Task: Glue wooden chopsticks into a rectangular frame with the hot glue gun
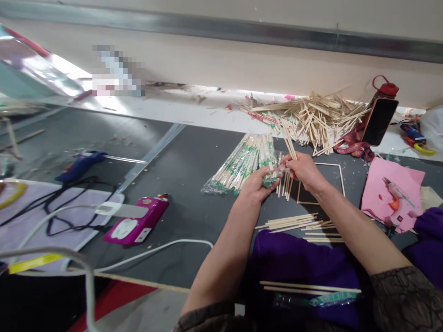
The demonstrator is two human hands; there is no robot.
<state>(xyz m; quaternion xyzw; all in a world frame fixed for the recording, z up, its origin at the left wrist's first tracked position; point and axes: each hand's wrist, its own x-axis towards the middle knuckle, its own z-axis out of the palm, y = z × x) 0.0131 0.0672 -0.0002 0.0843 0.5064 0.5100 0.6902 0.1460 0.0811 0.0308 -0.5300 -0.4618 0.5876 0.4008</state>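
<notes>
A fan of chopsticks in clear, green-printed wrappers lies on the grey table. At its right end my left hand is closed on wrapped chopsticks. My right hand grips a few bare chopsticks that point up and away; crumpled clear plastic shows between the two hands. Under my right wrist, a square frame made of thin sticks rests on the table. Loose chopsticks lie in front of it. Across the purple cloth on my lap are two chopsticks and a green-printed wrapper.
A heap of bare chopsticks lies along the wall, beside a phone leaning on a red-capped bottle. Pliers lie on pink sheets. At left are a blue-handled tool, a magenta box and cables.
</notes>
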